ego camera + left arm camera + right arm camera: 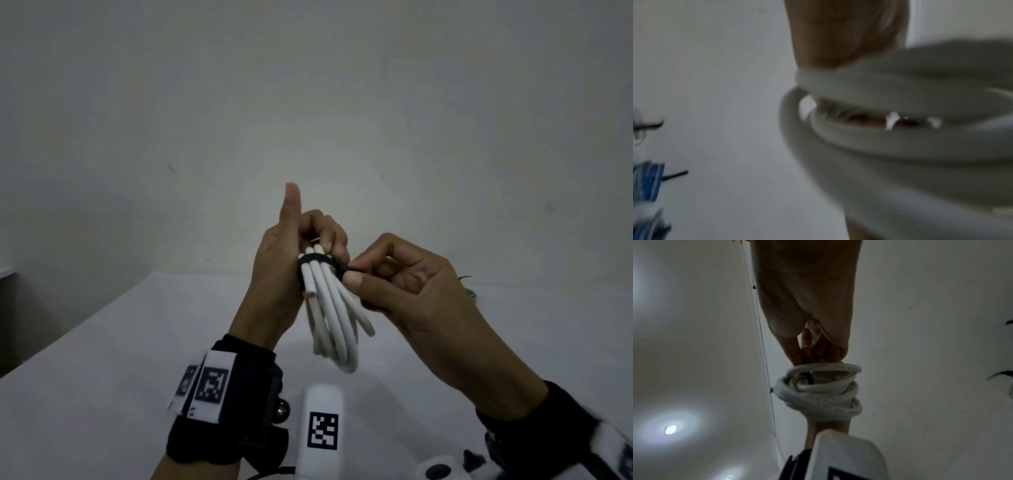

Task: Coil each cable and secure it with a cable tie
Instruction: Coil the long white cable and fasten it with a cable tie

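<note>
The coiled cable (334, 315) is plain white; the cable tie (317, 259) round it is black; the wrist bands (222, 404) are black with white tags bearing black-and-white square codes; the desk (102, 359) is white; lower left in the left wrist view, a bundle (647, 181) is streaked blue and white.

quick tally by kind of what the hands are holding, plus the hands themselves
coiled white round cable: 1
black cable tie wrapped round the coil: 1
hands: 2, left hand gripping the coil, right hand pinching the tie
total: 4
</note>
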